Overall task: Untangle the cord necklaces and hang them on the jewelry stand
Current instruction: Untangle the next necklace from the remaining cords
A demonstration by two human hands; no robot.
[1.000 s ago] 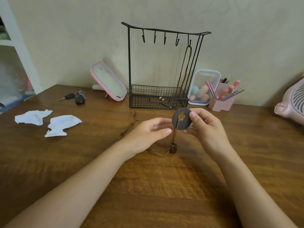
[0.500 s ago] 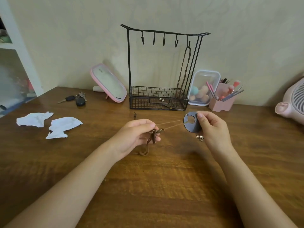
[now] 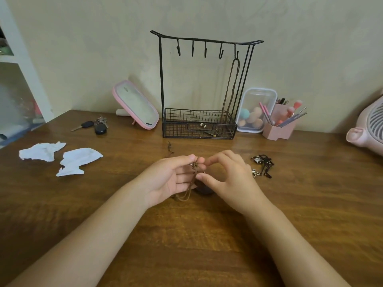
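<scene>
I'm getting soft, even light with a warm yellowish cast, moderately bright, with no hard glare anywhere. The worktop [image 3: 310,204] shows a dull sheen along its grain in the lower middle of the frame. Only a small diffuse shadow sits under the left hand [image 3: 172,179] and right hand [image 3: 230,179]. The cord necklace [image 3: 194,168] they pinch is mushy, its knot hard to resolve. Wide-angle bending tilts the shelf [image 3: 27,69] at upper left and bows the worktop's far edge; the corners look soft.
</scene>
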